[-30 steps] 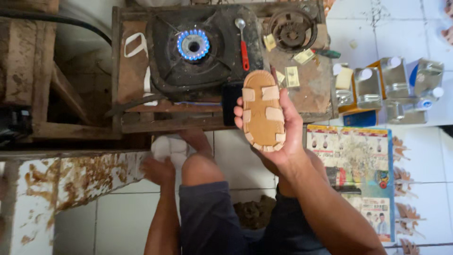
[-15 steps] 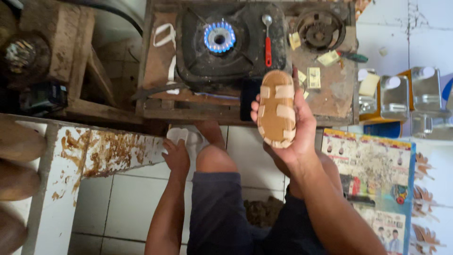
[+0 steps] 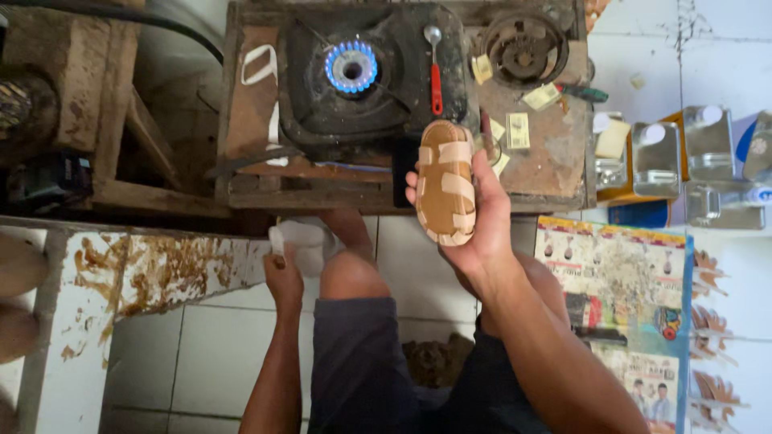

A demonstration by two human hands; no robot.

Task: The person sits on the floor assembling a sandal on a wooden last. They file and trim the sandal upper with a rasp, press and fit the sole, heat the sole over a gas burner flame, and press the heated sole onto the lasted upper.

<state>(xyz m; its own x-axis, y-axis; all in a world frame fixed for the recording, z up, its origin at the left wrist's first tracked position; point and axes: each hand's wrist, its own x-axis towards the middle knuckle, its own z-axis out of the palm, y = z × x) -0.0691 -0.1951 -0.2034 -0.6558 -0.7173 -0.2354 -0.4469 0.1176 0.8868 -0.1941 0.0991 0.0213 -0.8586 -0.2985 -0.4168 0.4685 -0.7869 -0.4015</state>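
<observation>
Sandal sole, tan with pale straps glued across it, lies in the right hand, whose fingers curl around its edges, just in front of the stove with its blue flame. Beside the burner rests a red-handled spoon. Lower down, the left hand closes on a white cloth by the knee.

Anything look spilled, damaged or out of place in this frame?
Yes: brown smears stain the white ledge at lower left. The gas burner burns with nothing on it, while the right hand holds a tan sandal sole nearby.
</observation>
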